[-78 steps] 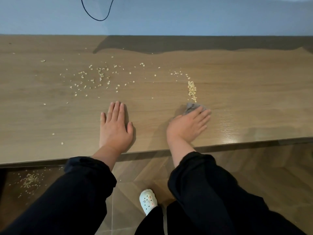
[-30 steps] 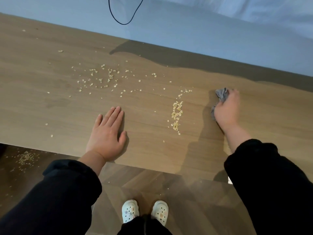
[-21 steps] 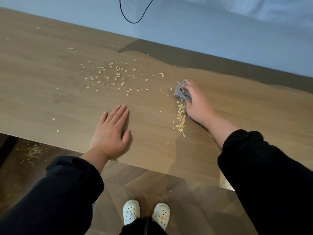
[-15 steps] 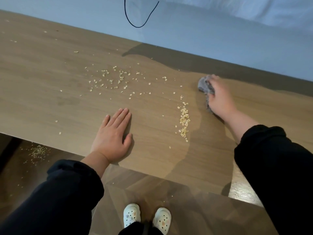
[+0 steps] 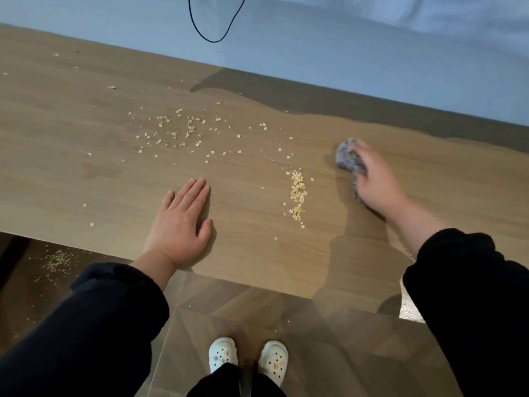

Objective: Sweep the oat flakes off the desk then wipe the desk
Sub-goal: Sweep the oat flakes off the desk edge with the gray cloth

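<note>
Floor (image 5: 329, 339) below the near edge carries a patch of fallen flakes (image 5: 57, 260) at the left, and a pair of pale shoes (image 5: 222, 353) stands at the middle. On the counter (image 5: 57, 173), the left hand (image 5: 180, 224) lies flat near the front edge, fingers straight and together, holding nothing; it has not shifted across these moments.

Just right of it runs a narrow ridge of oat flakes (image 5: 297, 196), pointing from far toward near. The right hand (image 5: 375, 181) sits to the right of that ridge and apart from it, its fingers curled round a bunched grey cloth (image 5: 347, 157) pressed to the wood. A little under a second ago the cloth was against the ridge's far end; since then the hand has drawn back to the right, and the ridge lies much where it was. That reads as the reset between two strokes, not as progress: the gathered line has not yet gone over the edge.

Farther off and to the left, a loose scatter of flakes (image 5: 177, 133) is untouched, with a few strays beyond it. A dark cable (image 5: 214, 38) loops down the pale wall (image 5: 343, 53) behind.

Sweeping looks partly done, judging by the floor patch; the wiping probably cannot begin until both the ridge and the scatter are cleared.
</note>
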`<state>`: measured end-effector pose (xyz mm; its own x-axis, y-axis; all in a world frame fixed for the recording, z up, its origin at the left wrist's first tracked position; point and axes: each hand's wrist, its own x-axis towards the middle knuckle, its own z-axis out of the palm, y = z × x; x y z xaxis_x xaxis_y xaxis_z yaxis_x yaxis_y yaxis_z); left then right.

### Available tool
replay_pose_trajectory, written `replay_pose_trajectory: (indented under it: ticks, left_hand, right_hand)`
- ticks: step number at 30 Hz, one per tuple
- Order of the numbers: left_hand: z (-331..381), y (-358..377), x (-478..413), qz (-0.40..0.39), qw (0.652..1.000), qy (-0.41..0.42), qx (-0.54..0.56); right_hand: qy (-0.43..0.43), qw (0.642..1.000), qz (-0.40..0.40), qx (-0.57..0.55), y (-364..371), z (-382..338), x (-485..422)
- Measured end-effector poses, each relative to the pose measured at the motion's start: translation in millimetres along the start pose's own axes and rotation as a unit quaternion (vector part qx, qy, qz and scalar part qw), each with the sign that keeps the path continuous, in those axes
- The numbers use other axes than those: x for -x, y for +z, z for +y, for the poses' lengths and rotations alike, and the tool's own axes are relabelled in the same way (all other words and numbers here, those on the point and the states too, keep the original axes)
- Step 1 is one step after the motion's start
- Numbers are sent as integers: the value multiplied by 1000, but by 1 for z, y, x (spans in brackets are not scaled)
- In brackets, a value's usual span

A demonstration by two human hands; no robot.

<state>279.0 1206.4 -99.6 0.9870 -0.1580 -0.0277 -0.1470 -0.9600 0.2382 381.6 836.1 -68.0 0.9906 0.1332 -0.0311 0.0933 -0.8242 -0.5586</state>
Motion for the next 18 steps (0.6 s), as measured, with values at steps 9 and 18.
replay_pose_trajectory:
  ticks: [9, 18]
  left_hand:
    - [0, 0, 0, -1, 1000, -1, 0]
    - [1, 0, 0, 5, 1000, 3, 8]
  right_hand:
    - [36, 997, 39, 56, 61, -63, 66]
    - [221, 955, 194, 49, 36, -15, 60]
